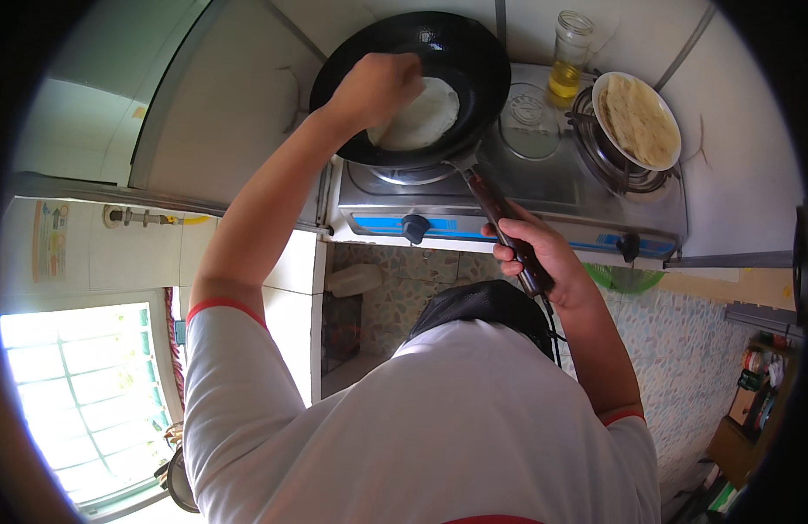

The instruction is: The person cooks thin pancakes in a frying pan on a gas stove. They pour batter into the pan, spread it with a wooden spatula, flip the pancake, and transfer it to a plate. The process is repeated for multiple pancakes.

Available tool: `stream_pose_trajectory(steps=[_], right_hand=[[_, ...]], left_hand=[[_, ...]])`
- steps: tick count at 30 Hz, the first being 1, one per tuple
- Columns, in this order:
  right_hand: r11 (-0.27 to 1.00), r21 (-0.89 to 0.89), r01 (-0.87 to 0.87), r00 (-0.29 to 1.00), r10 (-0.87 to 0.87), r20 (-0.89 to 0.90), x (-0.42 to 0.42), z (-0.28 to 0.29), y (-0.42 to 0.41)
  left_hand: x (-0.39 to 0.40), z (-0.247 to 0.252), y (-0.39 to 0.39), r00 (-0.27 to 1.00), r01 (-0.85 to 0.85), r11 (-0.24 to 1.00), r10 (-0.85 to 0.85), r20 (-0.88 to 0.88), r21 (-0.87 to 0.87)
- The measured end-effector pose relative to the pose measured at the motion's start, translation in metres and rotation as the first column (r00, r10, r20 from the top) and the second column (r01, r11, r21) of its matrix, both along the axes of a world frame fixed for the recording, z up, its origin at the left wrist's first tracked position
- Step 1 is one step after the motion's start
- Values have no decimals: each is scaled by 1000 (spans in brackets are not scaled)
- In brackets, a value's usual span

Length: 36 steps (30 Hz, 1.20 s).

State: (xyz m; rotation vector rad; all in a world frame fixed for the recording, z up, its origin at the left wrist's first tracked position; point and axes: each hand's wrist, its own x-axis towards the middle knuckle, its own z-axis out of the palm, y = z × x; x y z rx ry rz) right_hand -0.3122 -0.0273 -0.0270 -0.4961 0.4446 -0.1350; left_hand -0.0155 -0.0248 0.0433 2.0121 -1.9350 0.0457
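A black wok stands over the left burner, and a thin pale round of dough lies flat in its bottom. My left hand is above the wok, curled over the dough's upper left edge. Its fingertips are blurred and turned away, so whether they touch or pinch the dough is unclear. My right hand is wrapped around the wok's dark wooden handle, with the thumb on top. A metal bracket joins this handle to the wok's near rim.
The wok sits on a two-burner gas stove with black knobs along its front. Over the right burner rests a white plate of stacked flatbreads. Behind it stands an uncapped glass jar holding yellow oil. Tiled walls border the stove.
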Motion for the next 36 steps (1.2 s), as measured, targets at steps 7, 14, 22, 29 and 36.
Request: stream_pose_trajectory(steps=[7,14,22,29,36], right_hand=[[1000,6,6,1000,-5,-12,-1,-2,-1],[1000,1,-14,999,14,-42,0,7,-2],[1000,-8,-2,999,1,-34,0,7,-3],[1000,-3,12,999,-13,-46,-1,2,-3],[1000,-18,5,999,-5,-43,0,8,-2]], left_hand=[[-5,4,-78,895,-73,975,157,-417,211],[96,-36,-119,571,-276,961,149,-807,-18],[158,-22,-63,555,-619,785,411,-723,-29],[107,-25,-37,422,-497,865,318,-849,77],[135,-57,-27,379,-489,864,334,-863,120]])
